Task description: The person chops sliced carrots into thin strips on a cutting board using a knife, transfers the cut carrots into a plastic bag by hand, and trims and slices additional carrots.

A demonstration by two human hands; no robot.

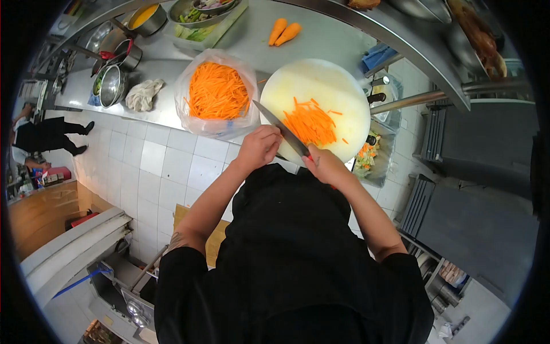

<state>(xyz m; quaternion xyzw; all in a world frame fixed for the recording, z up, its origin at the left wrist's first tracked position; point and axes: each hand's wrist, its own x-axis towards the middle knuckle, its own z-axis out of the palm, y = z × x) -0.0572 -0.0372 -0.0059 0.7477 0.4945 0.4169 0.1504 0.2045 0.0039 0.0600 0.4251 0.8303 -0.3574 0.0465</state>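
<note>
While both your forearms reach forward from short black sleeves and draw toward each other at the near edge of the table (329,40), your right hand (321,161) is wrapped around the red handle of a large knife (282,125), its grip closed on it. The blade slants forward and to the left across the near left part of the round white cutting board (278,80), its tip close to a clear plastic bag (220,128). Your left hand (260,146) is just left of the blade with the wrist bent and fingers curled; you can't tell from this view whether that grip holds anything or touches the steel. Cut carrot strips (309,125) lie piled on the board, right of the blade, with a few loose pieces beside them. The bag, left of the board, holds a heap of shredded carrot (217,90). Two whole carrots (287,34) lie beyond the board.
</note>
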